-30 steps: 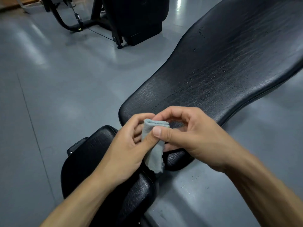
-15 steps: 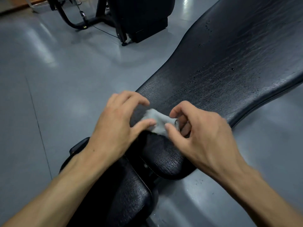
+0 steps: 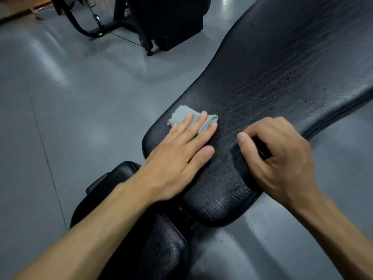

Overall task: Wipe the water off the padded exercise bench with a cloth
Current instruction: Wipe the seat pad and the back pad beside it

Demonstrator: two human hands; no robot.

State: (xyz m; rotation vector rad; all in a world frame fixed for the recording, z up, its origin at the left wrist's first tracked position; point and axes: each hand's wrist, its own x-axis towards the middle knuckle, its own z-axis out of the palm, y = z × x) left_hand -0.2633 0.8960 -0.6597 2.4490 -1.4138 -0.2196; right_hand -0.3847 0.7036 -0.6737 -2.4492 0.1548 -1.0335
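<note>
Your left hand [image 3: 177, 152] is pressing the cloth [image 3: 187, 116] flat-fingered onto the bench [image 3: 282, 81] near its narrow end; your right hand [image 3: 276, 156] is hovering curled, empty; try sweeping firmly toward the droplets [image 3: 248, 89] beyond.

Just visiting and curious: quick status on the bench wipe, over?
Left hand flat, pressing cloth on bench pad. Right hand curled, empty, at pad's edge. Droplets ahead unwiped. Path clear.
</note>
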